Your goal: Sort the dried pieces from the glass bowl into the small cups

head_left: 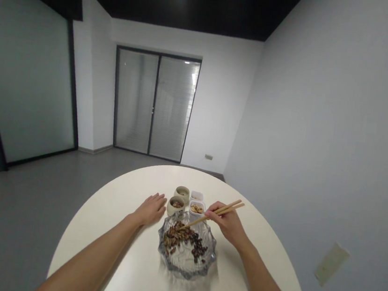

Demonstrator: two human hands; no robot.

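Observation:
A pair of wooden chopsticks is held in my right hand, with the tips down among brown dried pieces in a scalloped glass bowl. Darker, nearly black-red pieces lie on the bowl's right side. My left hand rests on the table, fingers stretched out, just left of a small beige cup containing brown bits. Behind it stands a second beige cup. To the right, a white square container holds pale yellowish pieces, and another white container sits behind that one.
The round cream table carries all these dishes. A white wall runs close along the right, with an outlet plate on it. Framed glass doors stand across the grey floor, and frosted panels line the left.

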